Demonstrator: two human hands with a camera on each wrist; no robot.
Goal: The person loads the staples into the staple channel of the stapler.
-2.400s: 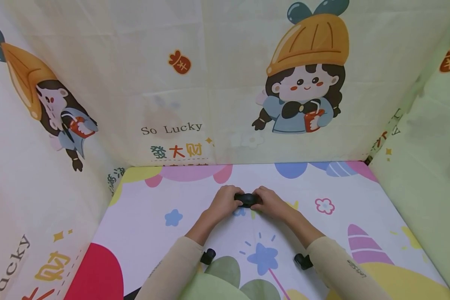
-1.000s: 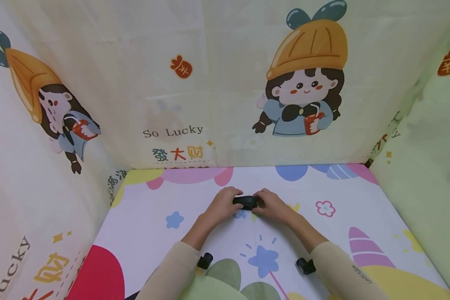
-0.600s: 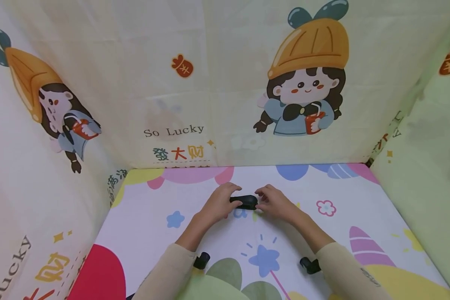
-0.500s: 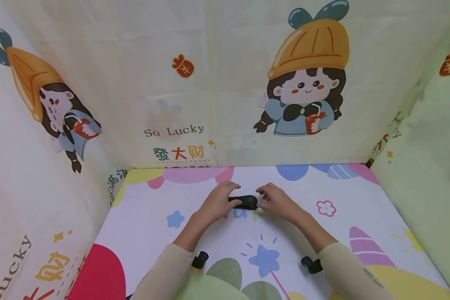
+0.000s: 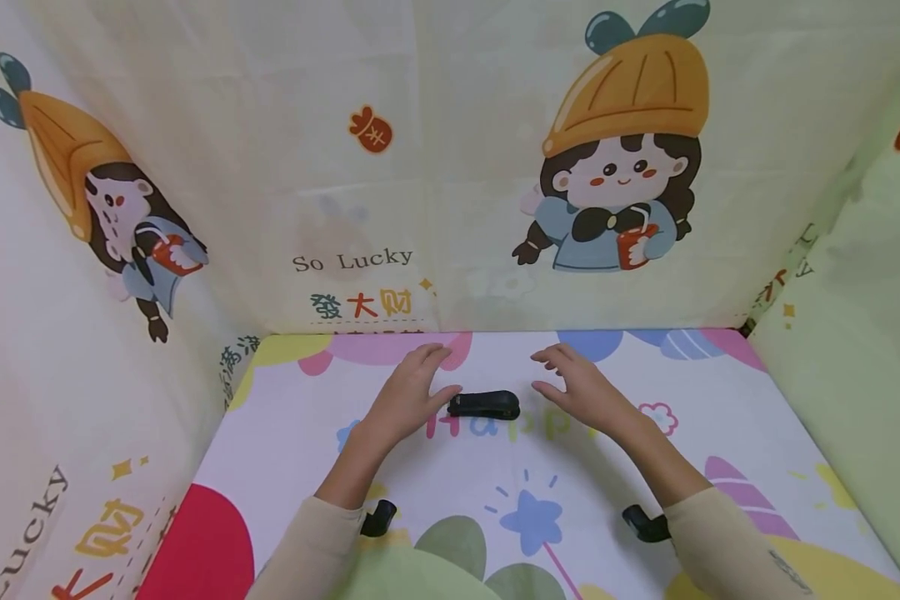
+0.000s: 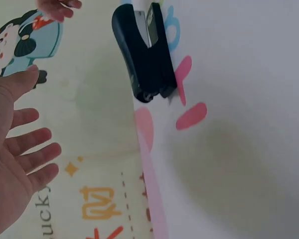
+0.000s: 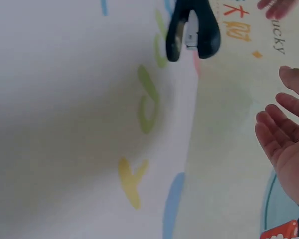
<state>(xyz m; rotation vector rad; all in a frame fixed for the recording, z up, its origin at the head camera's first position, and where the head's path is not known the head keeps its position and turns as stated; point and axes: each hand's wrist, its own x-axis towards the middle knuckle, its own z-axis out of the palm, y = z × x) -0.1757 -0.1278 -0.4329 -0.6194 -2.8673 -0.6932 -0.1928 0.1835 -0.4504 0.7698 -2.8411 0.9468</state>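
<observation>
A black stapler (image 5: 484, 405) lies on the patterned table, over the printed word "Happy". In the left wrist view the stapler (image 6: 144, 55) shows its parted arms and a silver strip between them; the right wrist view catches one end of the stapler (image 7: 194, 27). To its left my left hand (image 5: 405, 396) is held with spread, relaxed fingers, the thumb tip right at the stapler's end in the head view. My right hand (image 5: 585, 390) hovers to the right, apart from the stapler, its fingers loosely bent around nothing.
A cream cloth wall (image 5: 465, 167) with cartoon prints closes off the table's far edge, and similar cloth stands at both sides. Black wrist devices (image 5: 378, 518) sit on both forearms. The tabletop (image 5: 450, 475) carries colourful printed shapes.
Both hands held the stapler earlier; they have let go and drawn apart, left hand to the left, right hand to the right. The stapler stays on the table, now fully visible.
</observation>
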